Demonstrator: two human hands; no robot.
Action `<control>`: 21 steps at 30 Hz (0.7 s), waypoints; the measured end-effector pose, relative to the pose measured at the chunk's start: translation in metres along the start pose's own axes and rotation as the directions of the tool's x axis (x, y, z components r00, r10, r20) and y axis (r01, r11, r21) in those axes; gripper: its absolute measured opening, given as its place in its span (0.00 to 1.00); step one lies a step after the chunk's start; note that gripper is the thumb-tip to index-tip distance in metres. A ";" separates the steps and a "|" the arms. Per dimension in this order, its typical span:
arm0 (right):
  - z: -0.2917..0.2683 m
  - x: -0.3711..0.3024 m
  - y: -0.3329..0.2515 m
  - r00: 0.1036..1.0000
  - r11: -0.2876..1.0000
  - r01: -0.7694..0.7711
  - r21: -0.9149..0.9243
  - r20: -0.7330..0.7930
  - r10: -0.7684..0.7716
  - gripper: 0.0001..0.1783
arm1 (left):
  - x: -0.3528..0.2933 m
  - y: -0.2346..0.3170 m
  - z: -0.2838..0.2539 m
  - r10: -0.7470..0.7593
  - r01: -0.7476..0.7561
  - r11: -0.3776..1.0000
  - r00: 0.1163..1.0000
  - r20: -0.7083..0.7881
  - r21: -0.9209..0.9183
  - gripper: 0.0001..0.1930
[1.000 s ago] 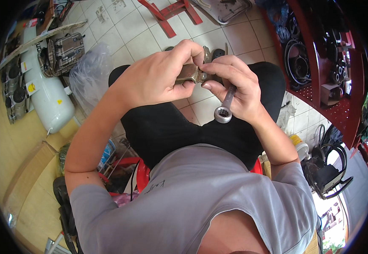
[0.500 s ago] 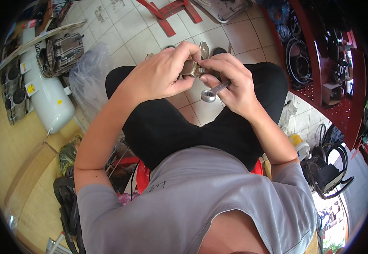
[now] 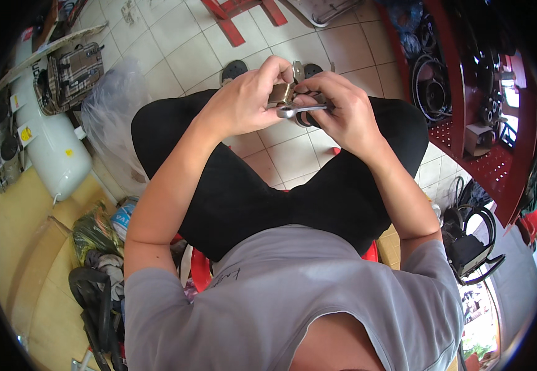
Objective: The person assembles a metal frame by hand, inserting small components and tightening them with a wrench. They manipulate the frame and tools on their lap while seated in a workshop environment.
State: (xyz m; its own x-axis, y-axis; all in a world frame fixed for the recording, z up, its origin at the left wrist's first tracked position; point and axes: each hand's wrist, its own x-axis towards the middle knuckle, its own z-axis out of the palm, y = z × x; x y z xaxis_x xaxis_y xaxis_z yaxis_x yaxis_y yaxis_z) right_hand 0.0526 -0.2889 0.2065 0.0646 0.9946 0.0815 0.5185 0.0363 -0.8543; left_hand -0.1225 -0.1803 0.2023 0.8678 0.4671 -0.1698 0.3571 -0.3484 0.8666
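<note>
Over the gap between my knees, my left hand (image 3: 237,104) is closed round a brass-coloured metal part (image 3: 280,94) with a flat lug pointing away from me. Its fingers hide much of the part, and I cannot tell its exact kind. My right hand (image 3: 350,114) grips a silver ring spanner (image 3: 303,109), whose ring end points left, just below the metal part. The thumb and forefinger of that hand meet the right side of the part.
A red metal stand (image 3: 231,23) and a tray (image 3: 321,11) lie on the tiles ahead. To my right rises a red shelf unit (image 3: 459,133) with cables. A white tank (image 3: 58,157), a plaid bag (image 3: 73,77) and a clear plastic bag (image 3: 115,102) are at left.
The spanner has turned from slanting toward me to lying nearly level, its ring end now nearer my left hand. Both hands stay at the metal part.
</note>
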 end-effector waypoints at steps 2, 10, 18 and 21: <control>0.002 -0.003 0.002 0.999 0.998 0.033 -0.044 -0.010 -0.033 0.09 | 0.000 -0.011 0.006 0.085 -0.086 0.996 0.996 -0.032 -0.031 0.24; 0.016 -0.009 0.002 0.992 0.993 0.105 -0.054 -0.060 -0.108 0.09 | -0.005 -0.004 -0.003 -0.068 0.076 0.993 0.994 0.085 -0.092 0.22; 0.017 -0.009 0.007 0.976 0.976 0.207 -0.070 -0.061 -0.211 0.09 | -0.005 0.000 -0.005 -0.085 0.102 0.981 0.991 0.103 -0.167 0.21; 0.013 -0.010 0.004 0.986 0.984 0.164 -0.064 -0.019 -0.166 0.10 | -0.006 -0.003 -0.003 -0.053 0.068 0.984 0.995 0.088 -0.166 0.20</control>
State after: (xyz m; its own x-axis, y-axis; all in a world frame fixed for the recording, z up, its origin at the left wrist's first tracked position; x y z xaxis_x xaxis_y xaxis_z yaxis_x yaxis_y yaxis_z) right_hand 0.0428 -0.2975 0.1953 -0.0060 0.9727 0.2319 0.5754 0.1930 -0.7948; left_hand -0.1304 -0.1793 0.2020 0.8744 0.4120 -0.2564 0.3525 -0.1762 0.9191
